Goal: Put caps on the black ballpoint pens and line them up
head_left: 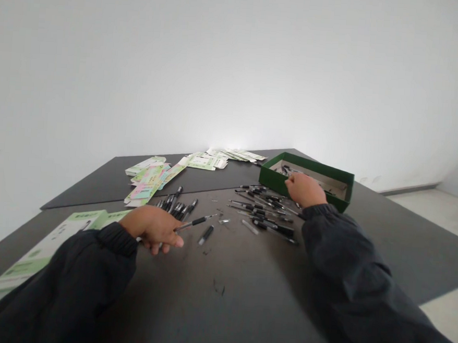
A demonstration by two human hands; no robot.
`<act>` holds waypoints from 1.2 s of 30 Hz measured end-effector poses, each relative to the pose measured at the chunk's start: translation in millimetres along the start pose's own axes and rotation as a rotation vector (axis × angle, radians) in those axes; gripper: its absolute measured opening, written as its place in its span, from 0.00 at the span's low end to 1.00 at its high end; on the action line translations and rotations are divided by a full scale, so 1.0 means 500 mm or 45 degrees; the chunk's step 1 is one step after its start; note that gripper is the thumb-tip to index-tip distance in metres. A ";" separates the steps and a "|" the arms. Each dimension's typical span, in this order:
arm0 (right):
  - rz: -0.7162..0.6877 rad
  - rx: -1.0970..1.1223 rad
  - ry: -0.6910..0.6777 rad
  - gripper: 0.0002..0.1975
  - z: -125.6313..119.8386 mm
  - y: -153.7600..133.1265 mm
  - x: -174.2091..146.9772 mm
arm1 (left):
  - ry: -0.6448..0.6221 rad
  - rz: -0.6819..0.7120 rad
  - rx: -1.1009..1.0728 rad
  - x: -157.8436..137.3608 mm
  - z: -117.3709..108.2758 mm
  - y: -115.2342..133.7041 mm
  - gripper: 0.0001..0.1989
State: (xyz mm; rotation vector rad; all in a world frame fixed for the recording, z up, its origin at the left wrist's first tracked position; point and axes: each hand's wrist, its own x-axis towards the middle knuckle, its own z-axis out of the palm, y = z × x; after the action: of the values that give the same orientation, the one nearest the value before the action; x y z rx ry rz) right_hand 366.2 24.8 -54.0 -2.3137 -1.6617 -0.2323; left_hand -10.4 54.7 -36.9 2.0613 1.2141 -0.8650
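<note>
Here's the left hand (156, 229), pinching a slim black-and-clear plastic pen (199, 221) near one end, its far end poking out over the dark grey tabletop (243, 298). With so much length unsupported, a loose grip could let it swivel or drop. Just beyond that pen lies a short black-and-clear plastic cap (206, 235), round enough, I'd judge, to roll if a knuckle clips it. Over on the right, the right hand (305, 190) is curled at the near wall of a shallow dark green cardboard box (272, 180); whether it's pinching anything, I can't tell. That wall could catch the dark cuff (320, 211) and drag the box, and a low forearm might scatter the loose heap of black-and-clear pens (278, 229) close by.
</note>
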 end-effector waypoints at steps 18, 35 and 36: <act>0.000 -0.104 -0.399 0.13 0.108 0.113 0.016 | -0.071 -0.029 -0.024 -0.012 0.003 0.022 0.18; -0.017 0.243 -0.085 0.11 0.033 0.105 0.008 | -0.087 -0.029 -0.023 -0.017 0.006 0.032 0.18; -0.002 0.337 -0.006 0.11 0.030 0.097 0.005 | -0.092 -0.032 -0.024 -0.016 0.005 0.031 0.19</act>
State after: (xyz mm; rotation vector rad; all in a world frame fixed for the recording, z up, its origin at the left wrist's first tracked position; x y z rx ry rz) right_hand 412.0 17.3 -74.0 -2.1178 -1.5897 -0.0053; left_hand 0.0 42.1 -29.7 1.9863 1.2071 -0.9278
